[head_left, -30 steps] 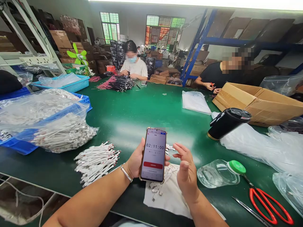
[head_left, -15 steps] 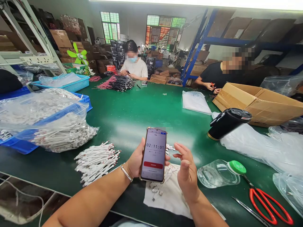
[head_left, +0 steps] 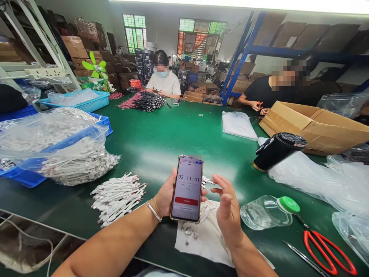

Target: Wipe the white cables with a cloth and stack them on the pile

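Observation:
My left hand point(head_left: 166, 195) is wrapped round a smartphone point(head_left: 187, 190) held upright above the table, its screen showing 02:11:01 over a red button. Just right of the phone, my right hand point(head_left: 228, 213) is raised with fingers apart and holds nothing. Beneath both lies a white cloth point(head_left: 198, 246) with small white cable pieces point(head_left: 191, 229) on it, partly hidden by the phone and hand. To the left of my left hand is a heap of short white cables point(head_left: 119, 198).
A clear jar with a green lid point(head_left: 266, 212), red-handled scissors point(head_left: 328, 250) and tweezers point(head_left: 304, 257) lie at right. Beyond are a black cup point(head_left: 279, 151) and a cardboard box point(head_left: 314, 125). A plastic bag of cables point(head_left: 77, 161) rests at left. Two people sit across the green table point(head_left: 173, 130).

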A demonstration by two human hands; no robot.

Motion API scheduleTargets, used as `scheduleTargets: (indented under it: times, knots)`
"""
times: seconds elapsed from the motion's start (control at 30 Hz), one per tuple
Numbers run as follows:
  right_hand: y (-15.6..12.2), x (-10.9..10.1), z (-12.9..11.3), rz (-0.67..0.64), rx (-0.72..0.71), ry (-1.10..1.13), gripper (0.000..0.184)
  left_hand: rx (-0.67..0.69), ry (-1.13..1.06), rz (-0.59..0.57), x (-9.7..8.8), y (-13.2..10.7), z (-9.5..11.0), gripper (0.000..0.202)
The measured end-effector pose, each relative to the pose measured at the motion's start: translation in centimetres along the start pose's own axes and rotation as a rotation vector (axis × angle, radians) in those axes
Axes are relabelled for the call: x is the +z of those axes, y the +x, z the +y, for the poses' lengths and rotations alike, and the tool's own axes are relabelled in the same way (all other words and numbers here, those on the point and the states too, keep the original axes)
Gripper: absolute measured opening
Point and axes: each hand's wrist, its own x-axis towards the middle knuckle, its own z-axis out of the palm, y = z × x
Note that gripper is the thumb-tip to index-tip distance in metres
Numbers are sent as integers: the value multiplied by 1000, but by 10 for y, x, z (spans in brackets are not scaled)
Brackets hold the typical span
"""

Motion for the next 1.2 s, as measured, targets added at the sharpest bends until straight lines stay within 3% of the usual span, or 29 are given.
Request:
scheduleTargets:
  times: [0.33,0.57,0.97,1.2]
  knots:
    - [1,0,-1,-30,40,34,53,11,-8,-29,-2,0,0,83]
    - [-3,6,-3,-120,24,73,73,34,-12,-18,-4,0,7,84]
    - [0,5,1,-25,112,44,50,88,-39,-13,-5,-1,11,83]
    - [3,4,-5,-181,148,17,55,90,-41,-7,-3,-1,12,82]
